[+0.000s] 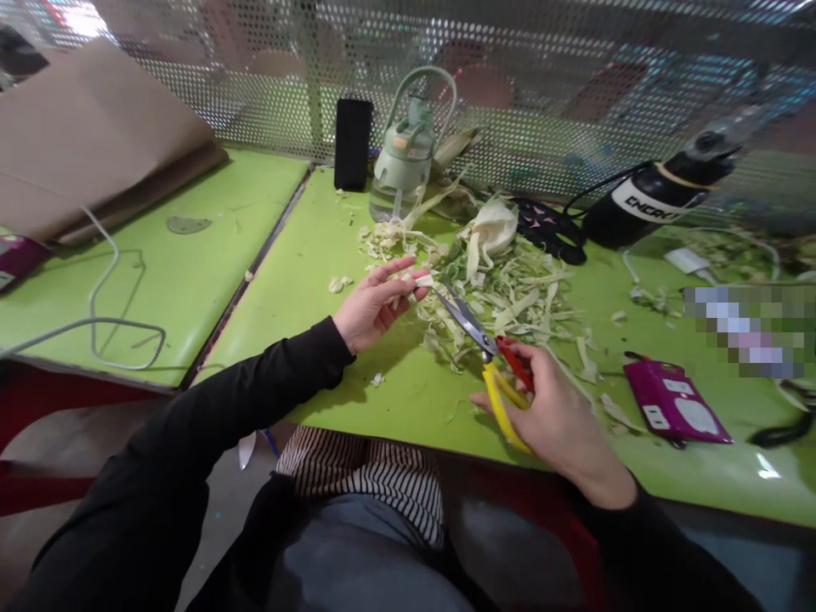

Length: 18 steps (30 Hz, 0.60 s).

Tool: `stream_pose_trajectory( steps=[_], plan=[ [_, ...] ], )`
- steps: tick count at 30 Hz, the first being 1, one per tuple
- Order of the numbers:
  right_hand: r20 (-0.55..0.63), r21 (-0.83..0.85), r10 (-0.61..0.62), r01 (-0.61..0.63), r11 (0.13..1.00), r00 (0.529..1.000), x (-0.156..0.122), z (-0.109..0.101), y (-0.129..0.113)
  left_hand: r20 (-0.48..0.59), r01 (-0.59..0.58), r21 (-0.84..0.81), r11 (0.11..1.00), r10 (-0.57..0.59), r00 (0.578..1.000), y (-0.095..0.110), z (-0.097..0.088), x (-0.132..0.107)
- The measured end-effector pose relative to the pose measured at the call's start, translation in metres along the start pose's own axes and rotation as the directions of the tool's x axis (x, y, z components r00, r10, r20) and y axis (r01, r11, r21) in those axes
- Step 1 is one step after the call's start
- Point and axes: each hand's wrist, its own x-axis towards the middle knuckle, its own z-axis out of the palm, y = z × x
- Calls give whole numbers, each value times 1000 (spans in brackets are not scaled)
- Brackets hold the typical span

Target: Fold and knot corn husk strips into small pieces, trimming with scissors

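Note:
My left hand (381, 299) pinches a small pale strip of husk (423, 280) between thumb and fingers, over the green table (280, 297). In my right hand (556, 408) is a pair of scissors (470, 325) with one yellow and one red handle. Their blades are parted and point up and left, with the tips close to the strip. Below and beyond the blades spreads a pile of pale green husk cuttings (510, 297). A larger whitish husk piece (490, 228) lies at the back of the pile.
Behind the pile stand a pale green bottle (408, 157) and an upright phone (353, 144) against a perforated metal screen (268, 85). A black bottle (656, 200) leans at the right. A purple power strip (677, 401) lies right of my hand. Brown paper (95, 136) covers the far left.

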Motion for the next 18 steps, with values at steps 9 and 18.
stream_pose_trajectory(
  steps=[9, 18],
  plan=[
    [-123, -144, -264, 246, 959, 957, 5, 13, -5, 53, 25, -5, 1000, -25, 998, -1, -1, -4],
    [-124, -75, -254, 246, 966, 959, 7, 16, -8, 137, -6, 49, 999, -1, 991, -6, -4, -2]
  ],
)
